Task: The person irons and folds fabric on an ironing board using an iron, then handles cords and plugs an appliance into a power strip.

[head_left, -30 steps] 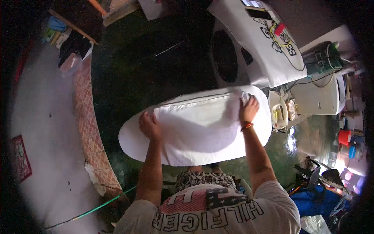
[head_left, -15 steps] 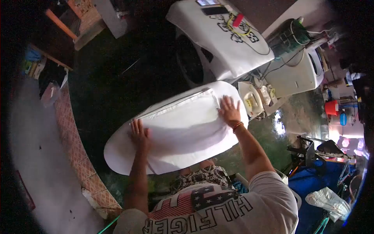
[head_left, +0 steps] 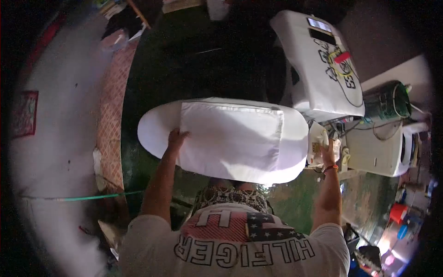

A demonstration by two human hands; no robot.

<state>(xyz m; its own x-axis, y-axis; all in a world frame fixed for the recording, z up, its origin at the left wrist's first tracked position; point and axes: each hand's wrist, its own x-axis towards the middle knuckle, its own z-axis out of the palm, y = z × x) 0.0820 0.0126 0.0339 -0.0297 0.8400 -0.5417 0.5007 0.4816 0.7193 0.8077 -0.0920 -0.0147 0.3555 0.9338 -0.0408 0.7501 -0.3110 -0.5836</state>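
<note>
A white cloth (head_left: 230, 138) lies flat on a long, rounded white board (head_left: 154, 124) in front of me. My left hand (head_left: 176, 138) rests at the cloth's left edge; its fingers are partly bent and what they grip, if anything, is too small to tell. Off the board's right end, my right hand (head_left: 328, 154) is at a pale iron-like appliance (head_left: 317, 145) on a small stand. The fingers reach around its right side, and their grip on it is partly hidden.
Behind the board on the right stands a white-covered surface (head_left: 309, 60) with a phone (head_left: 319, 24) and a cable. A green bucket (head_left: 392, 101) and a white appliance (head_left: 376, 150) stand farther right. A green hose (head_left: 97, 197) runs at the left.
My right hand has left the cloth and moved right to the pale appliance. My left hand has moved down along the cloth's left edge. The camera view has shifted.
</note>
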